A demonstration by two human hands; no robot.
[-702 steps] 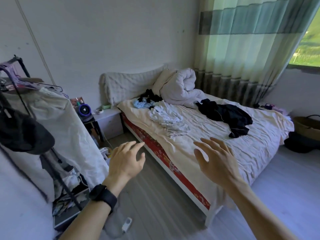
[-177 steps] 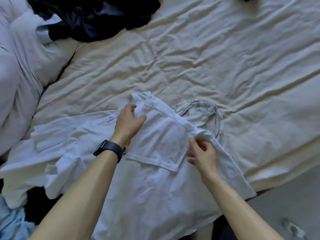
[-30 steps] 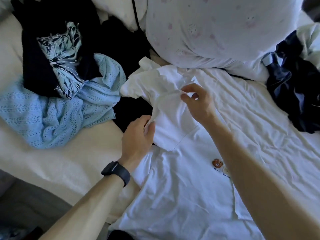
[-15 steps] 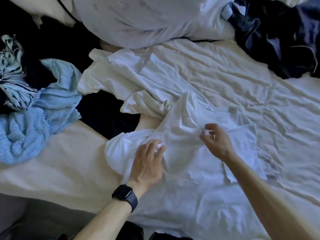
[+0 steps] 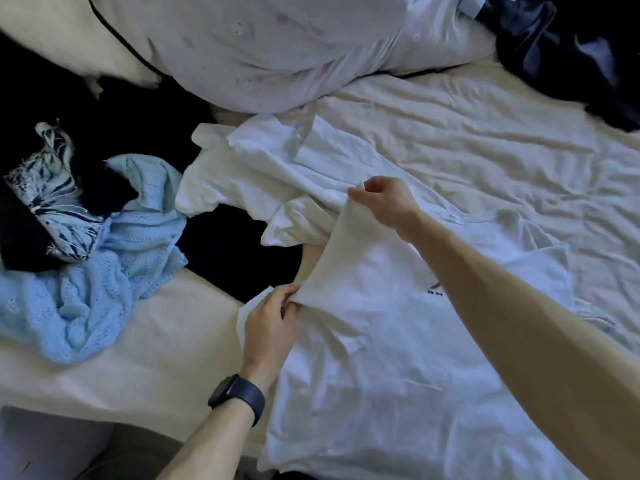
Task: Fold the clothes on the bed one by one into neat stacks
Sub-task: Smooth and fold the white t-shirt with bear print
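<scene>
A white T-shirt (image 5: 381, 358) with small dark print on the chest lies spread on the cream bed sheet (image 5: 485, 140) in front of me. My left hand (image 5: 270, 323), with a dark watch on the wrist, pinches the shirt's left edge. My right hand (image 5: 384, 199) pinches the same edge farther up and holds it raised, so a strip of fabric stretches between the two hands. Another white garment (image 5: 270, 174) lies crumpled just beyond.
A light blue knit garment (image 5: 104, 271) and a patterned blue and black piece (image 5: 55, 188) lie at the left on black clothing (image 5: 228, 251). A rolled white duvet (image 5: 277, 50) sits at the top. Dark clothes (image 5: 571, 46) are piled at the top right.
My left hand went from lying flat on the shirt to pinching its edge. My right hand rose up and away, lifting the shirt's side off the bed.
</scene>
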